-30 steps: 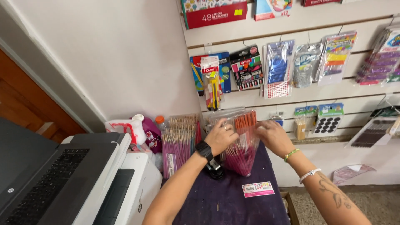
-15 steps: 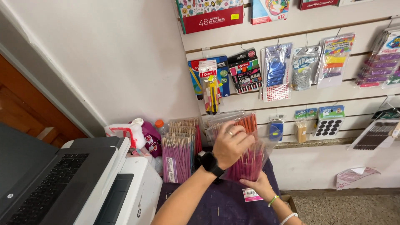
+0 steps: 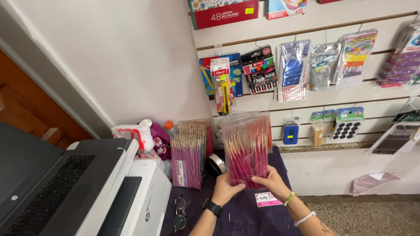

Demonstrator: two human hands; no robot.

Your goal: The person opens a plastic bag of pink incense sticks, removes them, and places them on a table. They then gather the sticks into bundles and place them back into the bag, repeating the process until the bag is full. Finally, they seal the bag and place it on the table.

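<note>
Item: clear plastic bag of pink sticks [image 3: 246, 150], slim, pale-tipped, packed upright in a loose bundle. It stands above the purple-covered table [image 3: 245, 218], in front of the slatted display wall [image 3: 306, 105], held just off or lightly on the cloth; which of the two cannot be told from this angle.

Hold: the left hand [image 3: 227, 189] cups the bag's lower left corner, fingers curled closed around it. The right hand [image 3: 270, 180] clasps the lower right side in the same way. Both grip the base, with the bag's open, crinkled top rising free above them.

Handling, as judged: light for its bulk. The film is thin, soft and likely slippery, and gives no support of its own; the sticks lend the only stiffness. Each stick is probably brittle and could snap if bent sideways. The base, where the sticks bunch tight, is the sound place to hold. A grip near the slack top would let the bundle splay or slide out.

Adjacent stock: a second pack of purple-pink sticks [image 3: 187, 159] stands just left, well apart from the hands. A tape roll [image 3: 216, 164] lies behind the left hand. A small printed card [image 3: 267, 199] lies under the right wrist, and a pair of spectacles [image 3: 180, 214] lies on the cloth at lower left. A white printer [image 3: 144, 192] with a laptop [image 3: 48, 183] on top sits at far left.
</note>
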